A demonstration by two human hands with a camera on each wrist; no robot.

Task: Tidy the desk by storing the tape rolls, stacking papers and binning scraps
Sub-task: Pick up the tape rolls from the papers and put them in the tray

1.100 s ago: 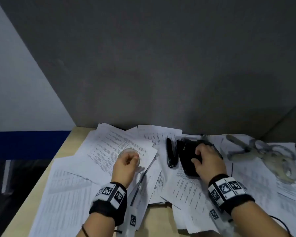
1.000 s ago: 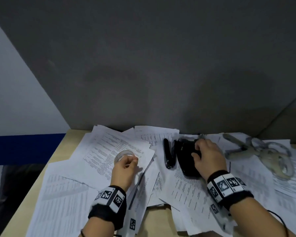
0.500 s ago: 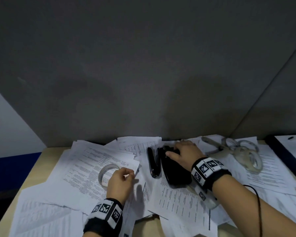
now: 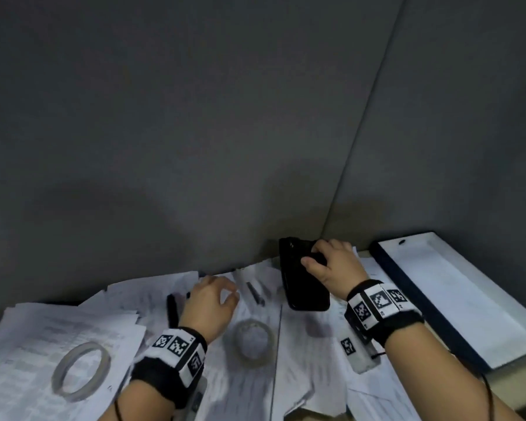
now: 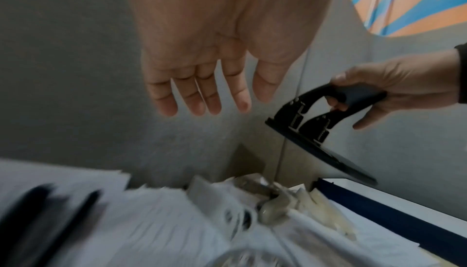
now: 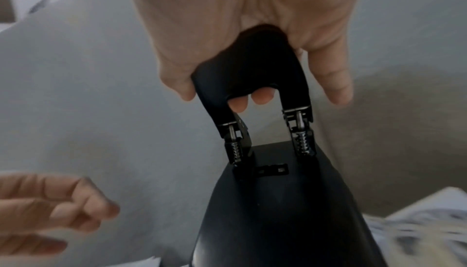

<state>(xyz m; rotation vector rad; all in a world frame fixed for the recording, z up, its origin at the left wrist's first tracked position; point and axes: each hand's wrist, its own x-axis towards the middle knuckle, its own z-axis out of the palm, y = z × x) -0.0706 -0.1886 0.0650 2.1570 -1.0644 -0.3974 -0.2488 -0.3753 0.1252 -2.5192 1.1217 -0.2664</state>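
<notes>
A clear tape roll [image 4: 81,370] lies flat on the scattered printed papers [image 4: 37,344] at the left. A second clear roll [image 4: 254,341] lies mid-desk, just right of my left wrist. My left hand [image 4: 222,291] hovers over the papers, fingers straight, holding nothing; the left wrist view shows its open hand [image 5: 202,91]. My right hand [image 4: 316,256] grips the handle of a black hole punch [image 4: 304,284], tilted in the air near the back wall. The right wrist view shows the punch [image 6: 252,75] with fingers curled through its handle.
A black stapler [image 4: 172,308] and a pen [image 4: 255,294] lie on the papers by my left hand. A white tray with a dark blue rim [image 4: 407,287] stands at the right. Grey scissors [image 5: 272,201] lie near the back corner. Grey partition walls close the back and right.
My right hand has lifted the hole punch off the papers. My left hand has let go of the tape roll and moved forward. A second roll now shows below the punch. The view has swung right.
</notes>
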